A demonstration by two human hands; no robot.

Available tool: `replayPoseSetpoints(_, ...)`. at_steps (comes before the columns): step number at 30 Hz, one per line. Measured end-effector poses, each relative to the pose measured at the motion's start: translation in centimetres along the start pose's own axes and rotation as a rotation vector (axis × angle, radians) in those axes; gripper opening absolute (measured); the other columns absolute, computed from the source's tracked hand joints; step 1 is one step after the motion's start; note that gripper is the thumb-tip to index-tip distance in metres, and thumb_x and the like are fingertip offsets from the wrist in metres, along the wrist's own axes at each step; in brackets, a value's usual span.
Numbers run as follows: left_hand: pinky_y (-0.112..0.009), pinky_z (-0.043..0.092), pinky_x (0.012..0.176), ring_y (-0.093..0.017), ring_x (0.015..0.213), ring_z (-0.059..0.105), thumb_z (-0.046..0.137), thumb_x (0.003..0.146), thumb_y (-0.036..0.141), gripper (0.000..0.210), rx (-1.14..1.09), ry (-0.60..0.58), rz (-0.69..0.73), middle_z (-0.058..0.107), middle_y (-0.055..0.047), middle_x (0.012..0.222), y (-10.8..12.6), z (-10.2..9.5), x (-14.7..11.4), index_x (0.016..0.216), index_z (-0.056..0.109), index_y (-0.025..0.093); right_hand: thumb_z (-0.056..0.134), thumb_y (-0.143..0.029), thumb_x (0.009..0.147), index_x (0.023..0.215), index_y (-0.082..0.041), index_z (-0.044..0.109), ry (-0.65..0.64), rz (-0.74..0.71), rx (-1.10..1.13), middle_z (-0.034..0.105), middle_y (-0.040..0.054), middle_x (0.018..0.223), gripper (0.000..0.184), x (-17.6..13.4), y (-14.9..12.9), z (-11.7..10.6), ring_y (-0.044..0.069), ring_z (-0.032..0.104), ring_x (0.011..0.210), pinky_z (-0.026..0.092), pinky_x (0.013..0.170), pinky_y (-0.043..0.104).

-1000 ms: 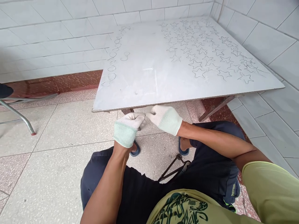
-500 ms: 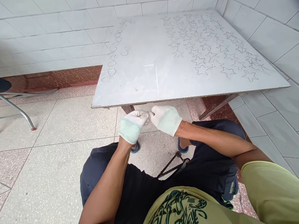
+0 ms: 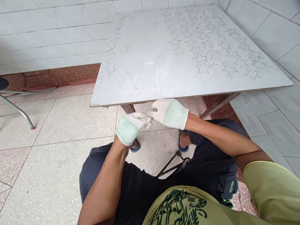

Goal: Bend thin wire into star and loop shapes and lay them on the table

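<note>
Both hands wear white knit gloves with pale green cuffs and meet just off the near edge of the white table [image 3: 131, 84]. My left hand [image 3: 134, 123] is closed, thumb against the fingers. My right hand [image 3: 164, 112] pinches close beside it, fingertips touching the left ones. Between them a thin wire shows only faintly; its shape is mostly hidden by the gloves. Many thin wire stars [image 3: 202, 67] lie on the right half of the tabletop. Along its left side are several wire pieces bent into rounded double loops [image 3: 110, 70].
A metal chair leg [image 3: 24, 115] stands on the tiled floor [image 3: 70, 175] at the left. Dark folding-stool bars [image 3: 170, 162] show between my knees. Tiled walls [image 3: 70, 18] border the table at the back and right. A wooden table leg [image 3: 217, 104] slants beneath it.
My right hand has shifted slightly up and right, and its wrist has turned. My left hand has moved a little left and down, its fingers now more extended toward the right hand.
</note>
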State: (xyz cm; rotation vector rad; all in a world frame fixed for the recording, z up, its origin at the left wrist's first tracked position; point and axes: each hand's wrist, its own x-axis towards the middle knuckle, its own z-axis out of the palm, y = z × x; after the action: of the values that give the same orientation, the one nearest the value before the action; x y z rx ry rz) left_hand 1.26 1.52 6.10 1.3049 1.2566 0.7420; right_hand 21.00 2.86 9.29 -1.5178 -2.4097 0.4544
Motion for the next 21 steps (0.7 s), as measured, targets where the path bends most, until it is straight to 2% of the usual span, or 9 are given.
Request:
replayPoseSetpoints(2, -0.032, 0.049, 0.067, -0.016, 0.06, 0.059, 0.087, 0.074, 0.047, 0.03, -0.004, 0.016, -0.017, 0.071, -0.004, 0.064, 0.1, 0.1, -0.3, 0.071, 0.073, 0.02, 0.056, -0.03, 0.109, 0.085, -0.016, 0.078, -0.047, -0.064, 0.076, 0.078, 0.0061, 0.091, 0.035, 0.2, 0.4, -0.1, 0.017, 0.065, 0.082, 0.038, 0.073, 0.03)
replayPoseSetpoints(6, -0.034, 0.052, 0.068, -0.017, 0.059, 0.06, 0.087, 0.073, 0.048, 0.03, -0.048, 0.016, -0.019, 0.07, -0.003, 0.062, 0.1, 0.3, -0.1, 0.072, 0.075, 0.02, 0.061, -0.024, 0.104, 0.085, -0.015, 0.08, -0.043, 0.035, 0.308, 0.078, 0.0029, 0.087, 0.028, 0.1, 0.4, -0.4, 0.014, 0.065, 0.079, 0.041, 0.073, 0.027)
replayPoseSetpoints(10, -0.035, 0.053, 0.071, -0.019, 0.061, 0.061, 0.081, 0.075, 0.049, 0.035, -0.094, -0.107, 0.034, 0.063, -0.002, 0.054, 0.0, 0.0, 0.3, 0.058, 0.066, 0.022, 0.064, -0.029, 0.102, 0.085, -0.015, 0.079, -0.021, 0.094, 0.511, 0.077, 0.0011, 0.085, 0.027, 0.1, 0.2, -0.8, 0.013, 0.067, 0.079, 0.044, 0.074, 0.025)
replayPoseSetpoints(12, -0.034, 0.051, 0.069, -0.019, 0.063, 0.061, 0.079, 0.078, 0.047, 0.032, -0.055, -0.059, 0.056, 0.063, -0.002, 0.055, 0.1, -0.1, 0.2, 0.062, 0.068, 0.022, 0.061, -0.035, 0.104, 0.08, -0.016, 0.076, -0.028, 0.138, 0.555, 0.072, -0.0006, 0.076, 0.034, 0.2, 0.1, -0.9, 0.012, 0.064, 0.072, 0.043, 0.07, 0.025)
replayPoseSetpoints(15, -0.032, 0.046, 0.065, -0.017, 0.062, 0.059, 0.074, 0.082, 0.045, 0.026, -0.017, 0.097, 0.078, 0.069, -0.003, 0.063, 0.4, -0.2, -0.3, 0.074, 0.072, 0.021, 0.059, -0.048, 0.105, 0.077, -0.018, 0.073, -0.013, 0.185, 0.523, 0.067, -0.0021, 0.07, 0.044, 0.4, 0.1, -0.8, 0.012, 0.06, 0.067, 0.04, 0.066, 0.026)
replayPoseSetpoints(17, -0.032, 0.044, 0.061, -0.017, 0.061, 0.059, 0.07, 0.083, 0.048, 0.028, -0.034, 0.112, 0.081, 0.071, -0.004, 0.066, 0.6, -0.3, -0.6, 0.076, 0.071, 0.02, 0.063, -0.051, 0.102, 0.077, -0.019, 0.075, 0.0, 0.167, 0.456, 0.069, -0.0017, 0.073, 0.043, 0.4, -0.1, -0.5, 0.013, 0.061, 0.07, 0.038, 0.067, 0.027)
replayPoseSetpoints(21, -0.033, 0.048, 0.062, -0.019, 0.063, 0.063, 0.074, 0.081, 0.053, 0.032, -0.091, 0.139, 0.069, 0.073, -0.005, 0.071, 0.7, -0.3, -0.4, 0.076, 0.069, 0.021, 0.068, -0.036, 0.101, 0.081, -0.019, 0.081, 0.08, 0.093, 0.294, 0.078, 0.0011, 0.087, 0.029, -0.1, -0.6, 0.2, 0.015, 0.067, 0.083, 0.041, 0.075, 0.027)
